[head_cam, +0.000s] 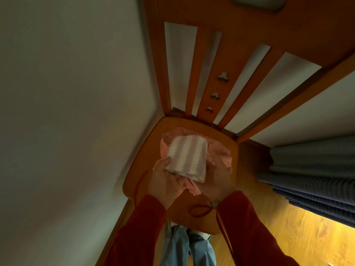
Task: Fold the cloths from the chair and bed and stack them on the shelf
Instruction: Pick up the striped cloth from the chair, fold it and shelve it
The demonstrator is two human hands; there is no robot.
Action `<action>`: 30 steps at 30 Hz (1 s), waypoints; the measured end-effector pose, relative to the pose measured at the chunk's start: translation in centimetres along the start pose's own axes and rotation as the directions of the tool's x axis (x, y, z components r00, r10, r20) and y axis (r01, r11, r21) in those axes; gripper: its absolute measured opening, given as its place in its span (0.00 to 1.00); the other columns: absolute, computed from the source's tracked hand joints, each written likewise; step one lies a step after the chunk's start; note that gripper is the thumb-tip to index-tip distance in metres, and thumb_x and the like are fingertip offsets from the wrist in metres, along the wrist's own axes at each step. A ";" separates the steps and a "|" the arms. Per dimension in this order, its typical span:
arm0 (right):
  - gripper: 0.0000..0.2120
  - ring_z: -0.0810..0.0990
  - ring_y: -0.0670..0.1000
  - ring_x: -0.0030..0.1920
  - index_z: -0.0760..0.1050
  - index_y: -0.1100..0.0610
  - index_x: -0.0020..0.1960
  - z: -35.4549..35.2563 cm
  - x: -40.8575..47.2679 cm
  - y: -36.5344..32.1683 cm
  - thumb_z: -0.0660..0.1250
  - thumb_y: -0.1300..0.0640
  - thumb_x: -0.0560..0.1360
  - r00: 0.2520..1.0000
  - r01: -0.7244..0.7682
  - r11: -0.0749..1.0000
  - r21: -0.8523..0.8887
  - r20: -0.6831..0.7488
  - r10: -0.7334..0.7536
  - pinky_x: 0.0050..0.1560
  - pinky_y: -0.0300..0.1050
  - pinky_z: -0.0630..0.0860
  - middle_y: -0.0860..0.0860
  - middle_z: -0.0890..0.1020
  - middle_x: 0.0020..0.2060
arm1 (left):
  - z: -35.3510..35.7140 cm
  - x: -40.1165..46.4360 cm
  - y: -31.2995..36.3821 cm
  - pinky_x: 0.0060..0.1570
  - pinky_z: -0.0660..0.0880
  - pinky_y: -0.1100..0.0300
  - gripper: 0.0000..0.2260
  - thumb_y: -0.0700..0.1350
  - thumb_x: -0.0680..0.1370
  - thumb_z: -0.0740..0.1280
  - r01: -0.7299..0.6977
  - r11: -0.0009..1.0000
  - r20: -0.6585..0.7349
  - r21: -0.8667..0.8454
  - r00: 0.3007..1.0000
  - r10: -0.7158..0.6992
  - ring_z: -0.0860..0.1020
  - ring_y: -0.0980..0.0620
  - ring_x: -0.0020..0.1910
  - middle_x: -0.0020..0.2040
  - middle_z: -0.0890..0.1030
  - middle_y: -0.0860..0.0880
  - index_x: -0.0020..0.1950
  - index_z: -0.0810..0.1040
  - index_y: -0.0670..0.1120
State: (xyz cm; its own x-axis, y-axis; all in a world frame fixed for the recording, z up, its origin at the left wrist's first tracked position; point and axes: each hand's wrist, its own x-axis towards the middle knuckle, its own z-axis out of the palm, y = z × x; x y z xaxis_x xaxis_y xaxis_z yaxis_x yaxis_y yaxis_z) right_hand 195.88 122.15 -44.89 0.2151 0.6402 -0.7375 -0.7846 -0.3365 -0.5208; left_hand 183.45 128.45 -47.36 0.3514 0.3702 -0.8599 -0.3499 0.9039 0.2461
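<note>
A folded cloth with pink and white stripes [187, 157] is held over the seat of a wooden chair [233, 150]. My left hand [166, 182] grips its near left corner, thumb on top. My right hand [218, 179] supports its right side from beneath, the fingers hidden under the fabric. A crumpled pink cloth [221, 152] lies on the seat below and around the striped one, with a corner hanging between my hands.
The chair's slatted back [207, 77] rises against a white wall [67, 93] on the left. Dark blue pleated fabric [311, 177] hangs at the right above a yellow wooden floor [288, 233]. My legs in jeans [190, 246] stand before the seat.
</note>
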 end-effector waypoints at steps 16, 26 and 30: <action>0.12 0.87 0.54 0.48 0.75 0.58 0.62 1.8 -2.7 -3.2 0.65 0.63 0.79 1.000 0.017 0.963 0.269 0.017 -0.022 0.53 0.57 0.82 0.54 0.87 0.47 | 4.4 -2.0 4.9 0.70 0.66 0.63 0.28 0.50 0.71 0.77 0.218 0.974 0.260 0.056 0.939 -0.225 0.69 0.53 0.71 0.73 0.70 0.49 0.69 0.73 0.58; 0.23 0.83 0.61 0.58 0.72 0.58 0.69 6.2 -11.5 -13.1 0.64 0.46 0.79 0.969 0.191 0.887 0.421 0.064 -0.239 0.52 0.62 0.81 0.60 0.82 0.60 | 16.4 -12.3 7.5 0.67 0.69 0.46 0.19 0.48 0.78 0.67 -0.083 0.949 0.538 0.306 0.837 -0.100 0.78 0.44 0.65 0.65 0.79 0.40 0.67 0.77 0.40; 0.24 0.79 0.58 0.65 0.71 0.58 0.71 7.1 -17.1 -17.8 0.66 0.49 0.79 0.870 0.471 0.797 0.379 -0.049 -0.491 0.68 0.60 0.71 0.58 0.80 0.64 | 22.1 -18.8 7.7 0.63 0.74 0.47 0.19 0.47 0.80 0.63 -0.132 0.942 0.639 0.309 0.762 -0.103 0.78 0.44 0.64 0.65 0.79 0.40 0.69 0.74 0.39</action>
State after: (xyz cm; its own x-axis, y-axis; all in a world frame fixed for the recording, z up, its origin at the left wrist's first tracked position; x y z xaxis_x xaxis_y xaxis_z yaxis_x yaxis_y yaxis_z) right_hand 202.02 122.07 -19.94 0.6008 0.6883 -0.4066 -0.7440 0.2953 -0.5994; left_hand 193.29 133.19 -19.38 0.8588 0.3258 -0.3955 -0.1070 0.8689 0.4833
